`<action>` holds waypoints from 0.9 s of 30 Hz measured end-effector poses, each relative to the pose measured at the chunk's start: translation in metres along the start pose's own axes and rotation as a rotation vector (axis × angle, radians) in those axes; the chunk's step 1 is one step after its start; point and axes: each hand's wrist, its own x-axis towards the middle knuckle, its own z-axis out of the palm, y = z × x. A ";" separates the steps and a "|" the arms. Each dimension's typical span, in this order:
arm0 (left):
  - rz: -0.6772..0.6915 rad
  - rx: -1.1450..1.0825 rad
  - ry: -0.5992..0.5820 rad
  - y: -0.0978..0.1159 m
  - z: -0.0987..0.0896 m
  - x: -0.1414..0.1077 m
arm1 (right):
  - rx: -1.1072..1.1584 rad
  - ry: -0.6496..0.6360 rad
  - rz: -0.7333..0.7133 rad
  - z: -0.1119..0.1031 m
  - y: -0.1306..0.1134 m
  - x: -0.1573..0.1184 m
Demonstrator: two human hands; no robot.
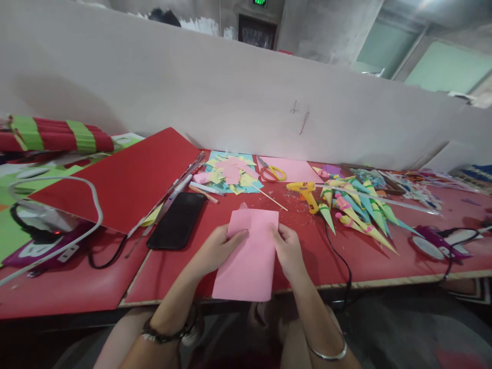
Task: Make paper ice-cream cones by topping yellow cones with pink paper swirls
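A pink sheet of paper [249,261] is held up above the front edge of the red table, its lower end hanging past the edge. My left hand [220,247] grips its left side, thumb on the front face. On the opposite side, my right hand [287,247] pinches the right edge near the top. Behind the sheet lies a pile of small pink, yellow and blue paper pieces [232,171]. A yellow glue gun [305,193] rests right of it, beside colourful paper cones [359,205]. Red and yellow scissors [272,170] lie on another pink sheet [295,168].
A black phone [177,221] lies left of my hands, near pens and a large red sheet [134,179]. Purple power strips [442,241] with cables sit at both sides. A thin stick [272,197] lies behind the paper. A white partition [230,97] stands along the back.
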 end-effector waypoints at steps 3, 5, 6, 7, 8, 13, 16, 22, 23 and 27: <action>0.018 0.025 -0.017 -0.003 -0.002 0.001 | -0.077 0.087 -0.048 0.000 0.001 0.000; 0.007 -0.028 -0.023 -0.004 -0.002 0.001 | -0.105 0.101 -0.061 0.001 0.002 0.000; -0.010 -0.064 -0.023 -0.004 -0.002 0.002 | -0.107 0.099 -0.061 0.001 0.002 0.000; -0.030 -0.097 -0.017 -0.005 -0.002 0.002 | -0.107 0.097 -0.061 0.002 0.003 0.000; -0.050 -0.126 -0.011 -0.005 -0.002 0.002 | -0.107 0.101 -0.062 0.002 0.003 0.000; -0.151 -0.258 -0.077 -0.007 -0.005 0.000 | -0.110 0.139 -0.082 0.001 0.004 0.001; -0.211 -0.300 -0.166 -0.008 -0.007 -0.002 | -0.118 0.129 -0.078 0.001 0.004 0.001; -0.283 -0.355 -0.252 -0.010 -0.007 -0.004 | -0.122 0.074 -0.068 0.001 0.002 0.000; -0.286 -0.354 -0.257 -0.010 -0.008 -0.004 | -0.117 0.058 -0.068 0.001 0.002 0.001; -0.270 -0.293 -0.248 -0.011 -0.012 -0.005 | -0.071 -0.026 -0.060 0.001 0.002 0.002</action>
